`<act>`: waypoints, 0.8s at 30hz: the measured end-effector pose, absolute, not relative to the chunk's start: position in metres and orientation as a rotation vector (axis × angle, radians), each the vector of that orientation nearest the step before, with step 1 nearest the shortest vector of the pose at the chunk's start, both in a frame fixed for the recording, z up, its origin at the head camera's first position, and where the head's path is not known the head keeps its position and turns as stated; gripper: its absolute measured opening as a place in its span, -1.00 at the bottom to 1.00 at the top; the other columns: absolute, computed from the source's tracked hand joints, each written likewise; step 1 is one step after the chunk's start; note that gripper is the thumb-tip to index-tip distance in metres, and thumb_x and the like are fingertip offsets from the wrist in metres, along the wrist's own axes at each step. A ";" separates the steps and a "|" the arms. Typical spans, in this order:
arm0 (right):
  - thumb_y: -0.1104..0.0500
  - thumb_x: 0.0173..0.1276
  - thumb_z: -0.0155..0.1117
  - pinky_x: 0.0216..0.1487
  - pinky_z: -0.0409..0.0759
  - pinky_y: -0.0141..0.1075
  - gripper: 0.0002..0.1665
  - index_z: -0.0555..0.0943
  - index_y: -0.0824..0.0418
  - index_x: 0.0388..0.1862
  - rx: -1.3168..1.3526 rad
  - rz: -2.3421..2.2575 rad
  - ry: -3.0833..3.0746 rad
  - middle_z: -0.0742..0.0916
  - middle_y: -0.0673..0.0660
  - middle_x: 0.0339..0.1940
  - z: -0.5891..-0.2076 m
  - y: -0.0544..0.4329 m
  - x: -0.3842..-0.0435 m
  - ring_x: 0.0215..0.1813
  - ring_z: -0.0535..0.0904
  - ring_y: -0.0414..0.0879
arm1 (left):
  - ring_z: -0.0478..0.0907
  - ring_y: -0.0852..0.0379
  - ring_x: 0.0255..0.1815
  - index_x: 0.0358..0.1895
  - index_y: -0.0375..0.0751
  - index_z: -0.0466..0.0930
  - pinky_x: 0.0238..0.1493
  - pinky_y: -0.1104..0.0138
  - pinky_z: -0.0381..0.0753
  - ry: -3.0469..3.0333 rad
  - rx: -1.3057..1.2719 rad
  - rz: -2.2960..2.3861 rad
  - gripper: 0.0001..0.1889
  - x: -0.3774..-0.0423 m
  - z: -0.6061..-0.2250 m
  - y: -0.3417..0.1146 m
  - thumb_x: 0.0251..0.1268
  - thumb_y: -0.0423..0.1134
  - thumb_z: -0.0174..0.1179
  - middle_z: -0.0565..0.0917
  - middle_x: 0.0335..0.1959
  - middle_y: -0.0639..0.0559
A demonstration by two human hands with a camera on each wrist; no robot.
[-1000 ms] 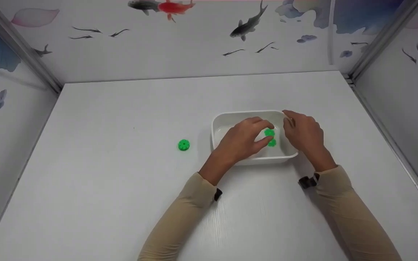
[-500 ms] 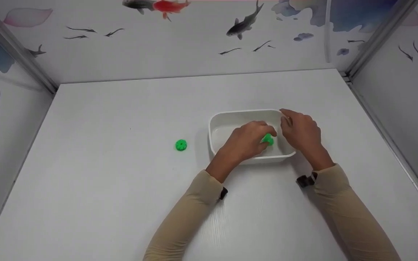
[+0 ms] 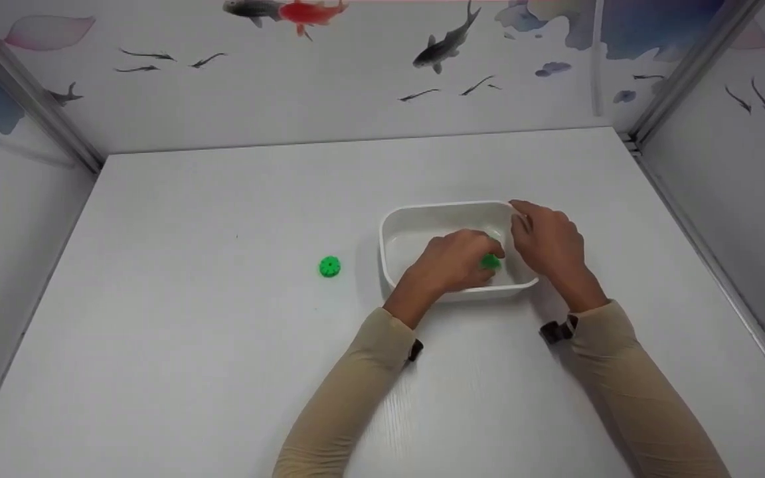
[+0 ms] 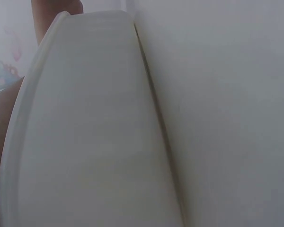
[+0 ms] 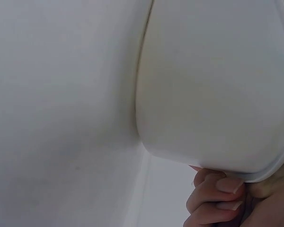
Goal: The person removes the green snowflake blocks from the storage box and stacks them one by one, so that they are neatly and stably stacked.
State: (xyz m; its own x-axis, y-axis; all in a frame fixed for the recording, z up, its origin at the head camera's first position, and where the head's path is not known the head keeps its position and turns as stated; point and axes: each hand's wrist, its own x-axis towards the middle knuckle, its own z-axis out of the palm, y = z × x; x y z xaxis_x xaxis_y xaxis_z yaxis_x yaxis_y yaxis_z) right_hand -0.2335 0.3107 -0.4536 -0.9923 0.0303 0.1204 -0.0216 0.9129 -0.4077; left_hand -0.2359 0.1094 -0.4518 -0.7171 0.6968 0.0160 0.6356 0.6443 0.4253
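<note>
A white rectangular plastic box [image 3: 416, 211] sits on the table. My left hand [image 3: 452, 262] reaches down into it, thumb and fingers curled about a green notched disc [image 3: 491, 261], most of which the fingers hide. At the box's right end my right hand [image 3: 548, 239] grips the rim; the right wrist view shows curled fingers [image 5: 215, 198] under the rim's corner. Another green notched disc [image 3: 330, 267] lies on the table to the left of the box. In the left wrist view the box's outer wall [image 4: 94, 118] fills much of the picture.
The white table [image 3: 190, 299] is bounded by panels printed with fish, the back panel [image 3: 190, 106] behind and others on both sides. Metal posts stand at the back corners. Each wrist carries a small black camera mount [image 3: 557, 331].
My left hand has lowered into the box, and its thumb and fingers have drawn in round the green disc. The right hand stays on the rim. The view has shifted slightly.
</note>
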 end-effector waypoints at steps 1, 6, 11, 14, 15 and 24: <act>0.06 0.71 0.01 -0.49 0.34 -0.20 -0.47 0.59 0.14 0.53 -0.007 0.633 -2.946 0.73 0.27 -0.33 -0.454 0.310 -0.234 -0.41 0.47 0.03 | 0.68 0.22 0.19 0.26 0.12 0.78 0.09 0.17 0.75 2.714 1.108 0.602 -0.66 -0.236 -0.452 0.110 0.51 -0.21 0.33 0.79 0.20 0.22; 0.08 0.70 0.02 -0.50 0.36 -0.20 -0.48 0.61 0.13 0.51 0.000 0.639 -2.922 0.78 0.29 -0.28 -0.455 0.311 -0.234 -0.40 0.50 0.04 | 0.65 0.20 0.07 0.14 0.12 0.82 -0.05 0.23 0.71 2.739 1.149 0.540 -0.72 -0.238 -0.455 0.111 0.49 -0.27 0.32 0.80 0.03 0.21; 0.07 0.71 0.02 -0.49 0.37 -0.20 -0.48 0.61 0.10 0.51 -0.007 0.646 -2.922 0.79 0.27 -0.25 -0.456 0.312 -0.234 -0.39 0.52 0.05 | 0.56 0.18 -0.01 0.00 0.08 0.83 -0.09 0.26 0.63 2.756 1.167 0.499 -0.80 -0.237 -0.456 0.112 0.44 -0.31 0.36 0.78 -0.09 0.19; 0.06 0.72 0.02 -0.48 0.35 -0.19 -0.48 0.60 0.10 0.53 -0.015 0.641 -2.933 0.76 0.26 -0.30 -0.456 0.312 -0.234 -0.40 0.50 0.05 | 0.56 0.18 -0.03 0.01 0.07 0.84 -0.04 0.27 0.66 2.772 1.157 0.501 -0.78 -0.238 -0.456 0.113 0.42 -0.31 0.39 0.80 -0.08 0.19; 0.06 0.72 0.02 -0.48 0.35 -0.19 -0.47 0.59 0.10 0.53 -0.017 0.638 -2.938 0.76 0.26 -0.30 -0.456 0.312 -0.234 -0.39 0.50 0.05 | 0.57 0.18 -0.03 0.03 0.07 0.84 -0.02 0.27 0.67 2.777 1.152 0.502 -0.78 -0.238 -0.457 0.114 0.42 -0.31 0.40 0.81 -0.07 0.19; 0.06 0.72 -0.01 -0.49 0.34 -0.19 -0.46 0.59 0.14 0.53 -0.014 0.617 -2.941 0.71 0.25 -0.36 -0.456 0.311 -0.234 -0.42 0.46 0.03 | 0.69 0.16 0.10 0.07 0.02 0.87 0.11 0.26 0.75 2.776 1.100 0.540 -0.77 -0.238 -0.454 0.112 0.42 -0.26 0.45 0.84 0.06 0.15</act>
